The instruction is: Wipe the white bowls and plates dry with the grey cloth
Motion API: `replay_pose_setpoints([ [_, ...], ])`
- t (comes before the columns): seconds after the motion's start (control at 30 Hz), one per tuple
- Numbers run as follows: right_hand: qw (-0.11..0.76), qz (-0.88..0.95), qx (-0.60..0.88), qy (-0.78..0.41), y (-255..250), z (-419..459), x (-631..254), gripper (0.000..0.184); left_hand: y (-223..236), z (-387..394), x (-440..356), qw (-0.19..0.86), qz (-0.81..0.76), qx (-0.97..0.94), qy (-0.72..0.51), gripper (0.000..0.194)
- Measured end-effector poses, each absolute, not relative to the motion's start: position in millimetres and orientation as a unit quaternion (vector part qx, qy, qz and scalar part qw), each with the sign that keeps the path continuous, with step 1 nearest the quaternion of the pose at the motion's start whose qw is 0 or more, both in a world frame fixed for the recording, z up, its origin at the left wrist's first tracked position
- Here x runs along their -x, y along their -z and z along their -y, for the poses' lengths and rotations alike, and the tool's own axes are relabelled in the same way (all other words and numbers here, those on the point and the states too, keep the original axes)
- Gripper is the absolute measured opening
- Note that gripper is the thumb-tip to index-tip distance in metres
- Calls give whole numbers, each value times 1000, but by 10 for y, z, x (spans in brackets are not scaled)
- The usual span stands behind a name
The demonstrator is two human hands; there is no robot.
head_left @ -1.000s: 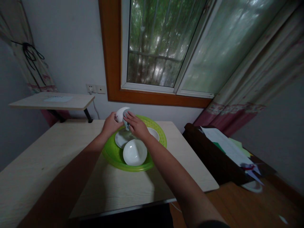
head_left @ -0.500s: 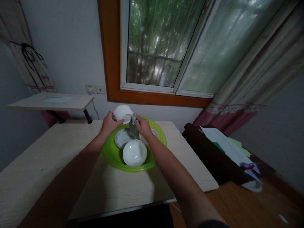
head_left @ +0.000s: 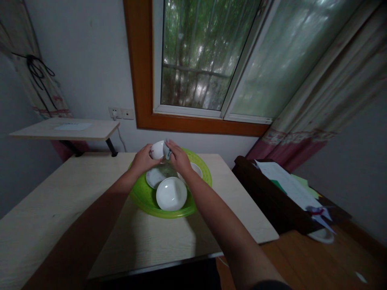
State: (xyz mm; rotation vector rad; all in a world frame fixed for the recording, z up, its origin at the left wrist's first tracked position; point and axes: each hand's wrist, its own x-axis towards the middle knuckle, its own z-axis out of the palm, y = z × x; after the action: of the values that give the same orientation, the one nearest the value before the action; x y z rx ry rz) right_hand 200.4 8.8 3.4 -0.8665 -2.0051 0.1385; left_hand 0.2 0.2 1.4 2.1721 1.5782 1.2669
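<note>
My left hand (head_left: 142, 160) is closed on a small white bowl (head_left: 156, 150) with a patterned outside, held tilted above the far part of a green basin (head_left: 141, 199). Against the bowl's right side, my right hand (head_left: 180, 159) presses a pale blue-grey cloth (head_left: 167, 151). Down in the basin a white bowl (head_left: 171, 194) sits nearest me. Behind it lies a pale patterned plate (head_left: 153, 177), partly covered. Another white bowl (head_left: 197, 170) shows beside my right wrist, mostly hidden by it.
The basin stands on a light wooden table (head_left: 90, 209). A small raised shelf (head_left: 99, 127) with a paper on it is at the back left. Wall sockets (head_left: 121, 113) and a window are behind. Papers (head_left: 287, 183) lie on dark furniture to the right.
The held bowl has turned, so its side faces me rather than its base, and it sits slightly lower. My right hand and the cloth have moved closer against it.
</note>
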Motion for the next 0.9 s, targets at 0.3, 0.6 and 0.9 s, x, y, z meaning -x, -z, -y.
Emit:
replay_pose_setpoints([
  [0.3,412,711,563,-88,10,-154,-2162,32,-38,-11,16,91,-551,-683,-471,60],
  [0.6,555,570,602,-66,-106,-221,-2355,39,14,-10,-1,81,-536,-717,-438,60],
  [0.9,629,536,560,-59,-85,-290,-2415,39,26,59,-32,40,-511,-797,-319,55],
])
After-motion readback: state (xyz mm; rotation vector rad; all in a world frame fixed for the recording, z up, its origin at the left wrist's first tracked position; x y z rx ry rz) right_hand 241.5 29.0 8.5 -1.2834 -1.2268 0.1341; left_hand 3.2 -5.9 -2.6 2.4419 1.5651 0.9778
